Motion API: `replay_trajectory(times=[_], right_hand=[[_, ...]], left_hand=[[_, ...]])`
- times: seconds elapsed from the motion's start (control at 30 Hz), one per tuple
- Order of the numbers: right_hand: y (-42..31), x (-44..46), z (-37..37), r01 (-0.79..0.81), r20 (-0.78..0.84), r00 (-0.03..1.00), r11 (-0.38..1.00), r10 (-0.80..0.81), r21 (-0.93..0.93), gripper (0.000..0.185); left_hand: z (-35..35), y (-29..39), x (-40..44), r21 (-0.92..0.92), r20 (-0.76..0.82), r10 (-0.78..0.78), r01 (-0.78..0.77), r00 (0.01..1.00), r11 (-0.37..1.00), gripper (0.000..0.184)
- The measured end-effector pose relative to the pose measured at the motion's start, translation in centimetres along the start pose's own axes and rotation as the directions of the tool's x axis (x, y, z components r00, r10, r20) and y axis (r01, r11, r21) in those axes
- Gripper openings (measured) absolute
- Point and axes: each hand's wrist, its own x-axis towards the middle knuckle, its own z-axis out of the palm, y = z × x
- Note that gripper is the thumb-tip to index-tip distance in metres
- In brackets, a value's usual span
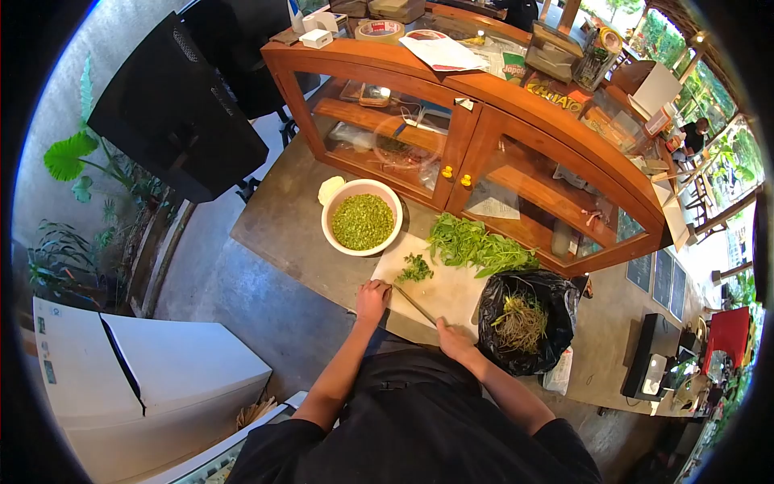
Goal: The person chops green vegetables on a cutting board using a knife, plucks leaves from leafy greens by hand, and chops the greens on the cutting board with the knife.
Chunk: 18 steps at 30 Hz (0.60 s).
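Note:
My right hand (455,340) is closed round the handle of a knife (415,304), whose blade slants up and left over the white cutting board (459,294). At the board's left edge, my left hand (373,300) has its fingers bent together by the blade's tip; what they hold, if anything, is too small to make out. A little chopped greenery (415,269) lies on the board above the knife. Leafy green stems (476,244) are heaped along the board's far side. A white bowl (328,231) of chopped green pieces (362,222) stands at the upper left.
Right of the board, a black plastic bag (556,310) holds roots and scraps (520,323). A wooden glass-door cabinet (476,137) stands behind on the table (282,218). A white fridge (177,363) is at the lower left. Another person (693,135) is far off at the right.

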Motion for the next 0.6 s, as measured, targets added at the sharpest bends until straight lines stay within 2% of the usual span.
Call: replay_trajectory(times=[0.07,0.13,0.2,0.33,0.4,0.5,0.6], right_hand=[[0.1,-0.2,0.5,0.024,-0.104,0.994,0.999,-0.027,-0.029,0.019],[-1.6,-1.1,-1.3,-0.015,-0.096,0.995,1.000,0.016,0.009,0.020],[-2.5,-1.3,-1.9,-0.056,-0.093,0.994,0.997,0.060,0.046,0.021],[-3.2,-1.0,-1.1,-0.008,-0.196,0.980,0.996,0.025,0.089,0.025],[-3.6,-1.0,-0.5,0.009,-0.236,0.972,0.997,0.011,0.082,0.026],[-4.2,-0.4,0.5,-0.022,-0.204,0.978,0.998,0.034,0.059,0.024],[-4.1,0.4,1.7,-0.031,-0.247,0.968,0.998,0.046,0.063,0.023]], left_hand=[[-0.3,0.0,-0.1,-0.034,-0.001,-0.011,0.011,1.000,0.999,0.010],[-0.9,0.2,-0.3,-0.067,0.000,-0.021,0.021,1.000,0.998,0.011],[-1.5,0.3,-0.1,-0.197,-0.045,-0.080,0.070,0.996,0.978,0.011],[-2.7,0.5,-0.1,-0.331,-0.014,-0.136,0.124,0.991,0.935,0.014],[-3.3,0.4,-0.4,-0.398,0.105,-0.259,0.279,0.960,0.874,0.018],[-3.6,-0.3,-0.4,-0.337,0.221,-0.258,0.322,0.941,0.885,0.021],[-3.6,-0.7,0.1,-0.283,0.275,-0.210,0.288,0.938,0.915,0.023]])
